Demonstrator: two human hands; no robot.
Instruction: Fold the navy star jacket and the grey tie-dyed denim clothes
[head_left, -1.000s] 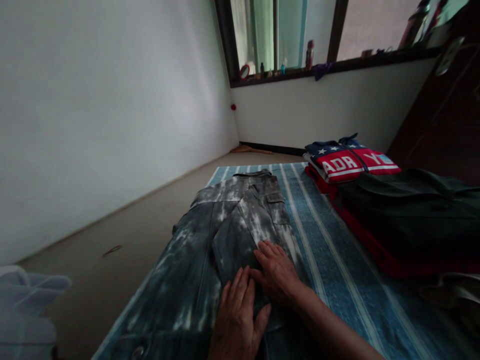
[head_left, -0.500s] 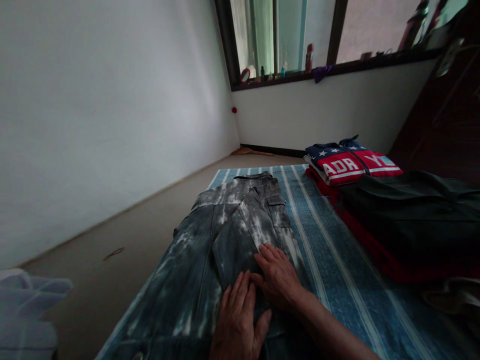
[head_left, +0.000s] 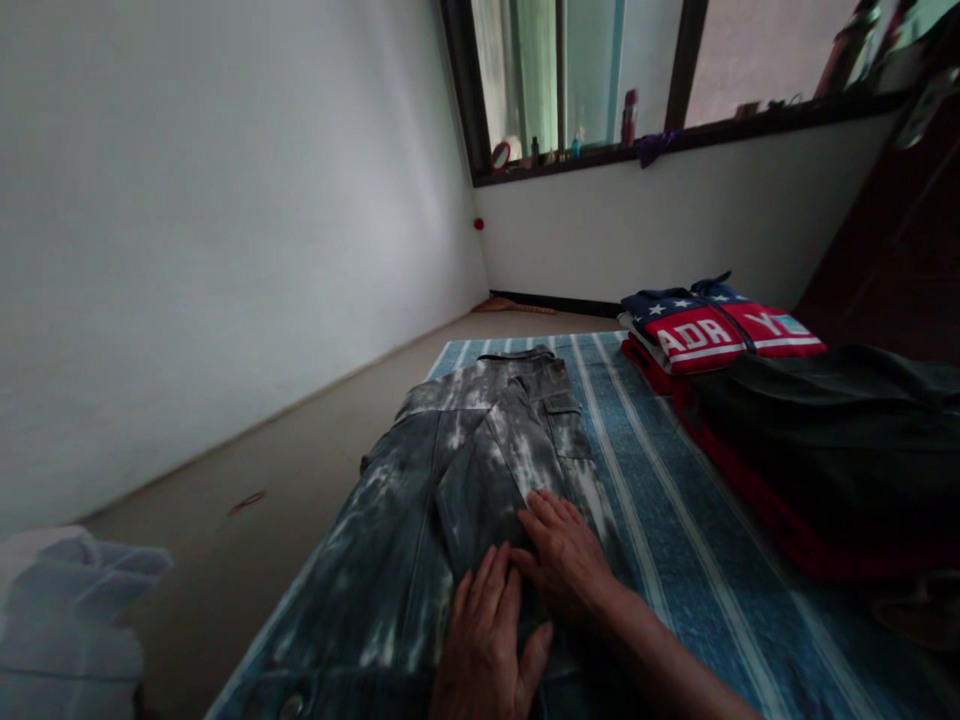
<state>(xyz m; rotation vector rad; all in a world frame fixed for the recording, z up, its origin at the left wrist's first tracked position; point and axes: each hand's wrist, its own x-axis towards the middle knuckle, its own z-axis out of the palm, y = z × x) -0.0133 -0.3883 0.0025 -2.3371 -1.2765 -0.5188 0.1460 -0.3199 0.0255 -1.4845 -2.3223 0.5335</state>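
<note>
A grey and white mottled denim jacket [head_left: 405, 510] lies spread on a blue striped cloth, its collar at the far end and one sleeve folded in across the body. My left hand [head_left: 486, 635] rests flat on the folded sleeve near the hem, fingers stretched forward and thumb apart. Just beyond it to the right, my right hand [head_left: 561, 545] presses flat on the same sleeve, fingers extended. The two hands nearly touch at the fingertips. A metal button shows at the near left hem.
The blue striped cloth [head_left: 660, 500] covers the surface. To the right lie a dark folded garment [head_left: 832, 440] and a red and navy starred garment [head_left: 727, 330]. Pale fabric [head_left: 67, 620] sits at the lower left. A window sill [head_left: 600, 155] holds small bottles.
The whole view has shifted slightly, so everything appears a little farther right. Both hands stay on the folded sleeve, and the jacket looks unchanged.
</note>
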